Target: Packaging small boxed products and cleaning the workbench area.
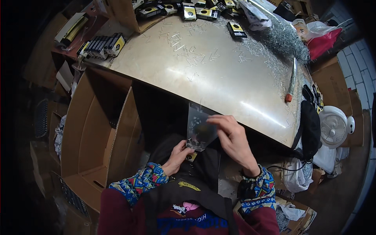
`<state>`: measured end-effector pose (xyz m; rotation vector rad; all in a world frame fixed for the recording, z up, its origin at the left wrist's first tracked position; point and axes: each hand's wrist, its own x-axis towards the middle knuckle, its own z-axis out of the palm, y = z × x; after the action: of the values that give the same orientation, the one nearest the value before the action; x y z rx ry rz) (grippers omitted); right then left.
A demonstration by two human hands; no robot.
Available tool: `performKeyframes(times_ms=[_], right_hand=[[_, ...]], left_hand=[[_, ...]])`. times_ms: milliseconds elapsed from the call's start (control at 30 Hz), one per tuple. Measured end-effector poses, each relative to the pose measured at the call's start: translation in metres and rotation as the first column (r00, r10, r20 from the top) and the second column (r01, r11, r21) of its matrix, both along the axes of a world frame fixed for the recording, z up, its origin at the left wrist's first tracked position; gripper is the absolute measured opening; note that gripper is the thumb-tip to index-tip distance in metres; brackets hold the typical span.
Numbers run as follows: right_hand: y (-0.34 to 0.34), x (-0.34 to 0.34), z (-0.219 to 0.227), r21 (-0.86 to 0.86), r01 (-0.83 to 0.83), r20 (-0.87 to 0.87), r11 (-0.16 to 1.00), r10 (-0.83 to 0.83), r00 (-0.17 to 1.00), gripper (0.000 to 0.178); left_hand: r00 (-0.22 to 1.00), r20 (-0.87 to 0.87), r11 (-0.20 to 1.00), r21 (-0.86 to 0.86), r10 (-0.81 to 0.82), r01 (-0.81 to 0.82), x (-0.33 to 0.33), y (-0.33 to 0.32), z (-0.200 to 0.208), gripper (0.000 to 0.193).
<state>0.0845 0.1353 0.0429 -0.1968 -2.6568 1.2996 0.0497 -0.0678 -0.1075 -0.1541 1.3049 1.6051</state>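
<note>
A clear plastic bag (196, 124) with small pieces in it stands up over my lap, in front of the bench edge. My left hand (177, 158) pinches its lower end between thumb and fingers. My right hand (234, 140) is beside the bag's right side, its fingers stretched toward the upper part and its thumb apart from them. Whether those fingertips touch the plastic is hard to tell. Under the left hand, part of a small black-and-yellow box (191, 157) shows on my dark apron (192, 170).
Bent metal wire pieces (190, 53) lie scattered on the metal bench (164, 74), with a large heap (288, 41) at the right. Small black-and-yellow boxes (189, 11) crowd the back. A red-tipped tool (289, 97), a white fan (333, 126) and cardboard boxes (88, 137) surround me.
</note>
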Motion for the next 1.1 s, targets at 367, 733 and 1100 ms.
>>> performKeyframes(times_ms=[367,733,1100], right_hand=[[-0.045,0.028,-0.084,0.309,-0.527,0.413,0.792,0.387,0.824,0.044],[-0.041,0.026,-0.072,-0.039,-0.099,0.108,0.994,0.102,0.989,0.025],[0.007,0.0,-0.028,-0.059,0.118,0.125,0.991,-0.11,0.986,0.016]], left_hand=[[0.549,-0.741,0.909,-0.406,-0.385,0.09,0.01,0.001,-0.003,0.076],[0.414,-0.824,0.922,-0.344,-0.387,0.178,-0.006,-0.033,0.016,0.076],[0.078,-0.959,0.961,-0.269,-0.273,0.059,-0.043,0.018,0.076,0.088]])
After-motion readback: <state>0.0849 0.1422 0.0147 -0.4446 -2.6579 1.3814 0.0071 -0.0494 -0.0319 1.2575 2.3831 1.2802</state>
